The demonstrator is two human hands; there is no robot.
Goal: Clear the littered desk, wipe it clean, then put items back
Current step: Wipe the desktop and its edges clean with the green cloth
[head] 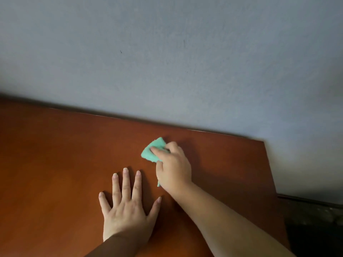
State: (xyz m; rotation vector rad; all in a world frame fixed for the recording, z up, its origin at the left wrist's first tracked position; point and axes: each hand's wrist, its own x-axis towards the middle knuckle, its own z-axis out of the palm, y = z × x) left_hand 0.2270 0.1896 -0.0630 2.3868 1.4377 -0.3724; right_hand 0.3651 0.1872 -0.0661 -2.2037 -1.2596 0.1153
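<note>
Wall (pixel 167 52): one grey-blue wall is filling the upper half of the view, with two small dark marks showing on it.
Desk (pixel 55 164): one reddish-brown wooden desk is running along the foot of the wall, its back edge slanting down toward the right and its right-hand corner showing.
Floor (pixel 315 229): one dark strip is showing past the desk's right edge, too dim to make out in detail.
Arms: two are reaching in from the bottom edge; the right forearm (pixel 222 219) is showing bare, while a dark sleeve (pixel 115 245) is covering the left wrist.
Left hand (pixel 128 208): one hand is lying flat, palm down, on the desk near the middle, with all five fingers straight and spread apart, holding nothing.
Right hand (pixel 173 169): one hand is working just beyond and to the right of the left hand, its fingers curling round the cloth and its index finger lying across the top of it.
Cloth (pixel 153 151): one small mint-green cloth is sitting bunched under the right hand, pressing against the desk near the back edge; most of it is sticking out past the fingertips, and a small scrap is peeking out below the heel of the hand.
Gap between hands: the two are lying near each other but not touching.
</note>
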